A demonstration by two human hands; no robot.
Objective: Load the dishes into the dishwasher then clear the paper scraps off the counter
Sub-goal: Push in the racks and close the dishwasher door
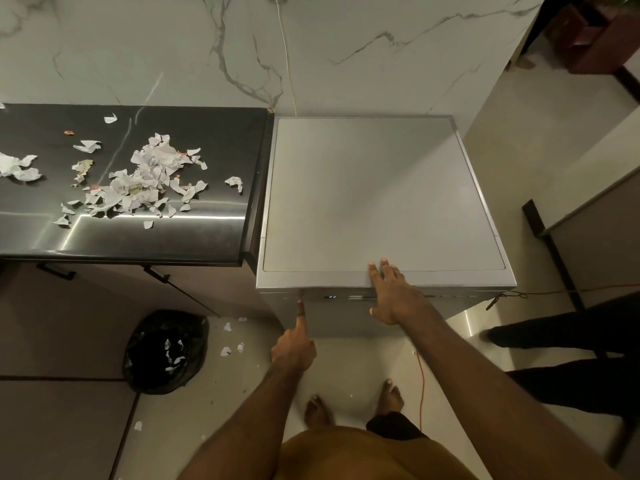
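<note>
Beside the dishwasher [381, 195], paper scraps [149, 174] on counter [207, 133], both hands empty, spread.

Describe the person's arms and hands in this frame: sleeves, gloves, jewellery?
Both arms are bare, no sleeves in view. The left hand and right hand wear no gloves, and no rings, watch or wristbands show. Fingers are uncovered, with short nails. No markings or cables on either arm.
</note>
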